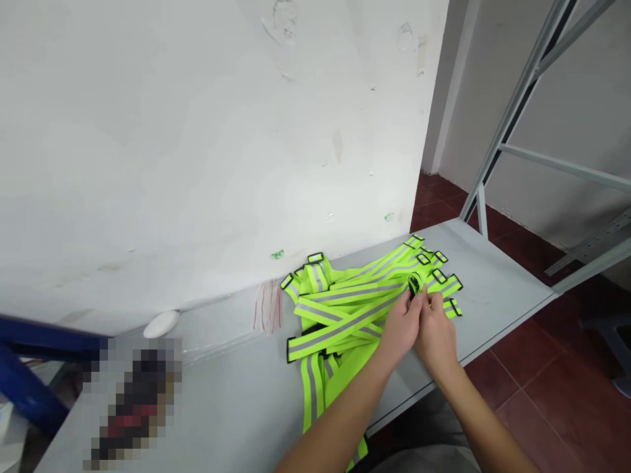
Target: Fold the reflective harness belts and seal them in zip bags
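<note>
Neon-yellow strap end pinched by fingertips of left hand and right hand, near the table's far right corner. Best gripped close to the fold; webbing flat, edges aligned.

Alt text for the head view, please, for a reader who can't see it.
The left hand and right hand pinch a black-edged strap end at a pile of neon-green reflective straps on a grey table against a white wall. A metal shelf frame stands to the right over red floor tiles.
</note>
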The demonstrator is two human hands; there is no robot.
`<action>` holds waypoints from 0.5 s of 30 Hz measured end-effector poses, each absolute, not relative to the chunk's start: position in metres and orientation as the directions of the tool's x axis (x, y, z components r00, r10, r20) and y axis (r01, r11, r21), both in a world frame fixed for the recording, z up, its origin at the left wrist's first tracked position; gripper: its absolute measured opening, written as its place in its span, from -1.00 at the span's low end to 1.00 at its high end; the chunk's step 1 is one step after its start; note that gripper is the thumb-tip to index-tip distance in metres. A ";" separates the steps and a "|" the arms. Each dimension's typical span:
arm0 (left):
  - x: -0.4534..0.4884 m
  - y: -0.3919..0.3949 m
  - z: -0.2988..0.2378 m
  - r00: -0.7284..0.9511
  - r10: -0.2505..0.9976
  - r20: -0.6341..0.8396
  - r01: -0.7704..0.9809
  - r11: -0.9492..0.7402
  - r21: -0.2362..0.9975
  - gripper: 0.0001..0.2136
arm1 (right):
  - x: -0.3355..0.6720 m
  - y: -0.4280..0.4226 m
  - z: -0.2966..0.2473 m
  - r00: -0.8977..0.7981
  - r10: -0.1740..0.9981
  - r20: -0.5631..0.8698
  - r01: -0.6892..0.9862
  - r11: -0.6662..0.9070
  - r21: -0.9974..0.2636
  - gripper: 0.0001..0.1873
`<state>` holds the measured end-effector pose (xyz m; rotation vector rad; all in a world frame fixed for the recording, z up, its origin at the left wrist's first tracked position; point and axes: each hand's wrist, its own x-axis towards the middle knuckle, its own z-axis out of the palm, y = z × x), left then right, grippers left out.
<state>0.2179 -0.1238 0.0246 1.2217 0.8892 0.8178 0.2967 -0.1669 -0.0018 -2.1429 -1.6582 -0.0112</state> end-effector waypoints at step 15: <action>0.205 -0.118 -0.009 0.417 0.881 -0.223 -0.255 0.349 0.902 -0.59 | 0.310 -0.161 -0.015 0.435 0.896 -0.090 0.123 -0.158 -0.980 -0.41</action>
